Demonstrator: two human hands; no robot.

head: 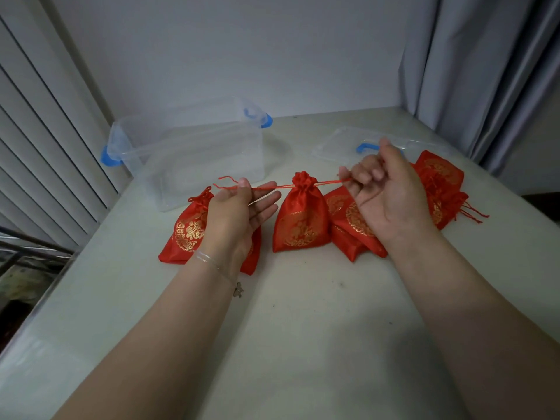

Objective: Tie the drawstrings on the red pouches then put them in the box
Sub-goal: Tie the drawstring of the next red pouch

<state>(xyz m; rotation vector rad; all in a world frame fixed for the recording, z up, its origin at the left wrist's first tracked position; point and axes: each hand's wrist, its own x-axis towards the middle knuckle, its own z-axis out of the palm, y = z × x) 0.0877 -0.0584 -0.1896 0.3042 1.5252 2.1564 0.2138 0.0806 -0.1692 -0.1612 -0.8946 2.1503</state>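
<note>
Hands (233, 213) (385, 189), fingers pinching drawstrings (269, 187), pouch (300, 219) between

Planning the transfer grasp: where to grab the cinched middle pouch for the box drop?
Pinch the gathered neck of the middle pouch from above. It is the narrowest part, bunched tight and uppermost, with the drawstrings running sideways to both hands.

Bare forearms without sleeves; a thin clear bracelet (212, 262) circles the left wrist.

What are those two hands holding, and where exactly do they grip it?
Each hand, left hand and right hand, pinches one end of the drawstrings of the middle red pouch, pulled sideways.
</note>
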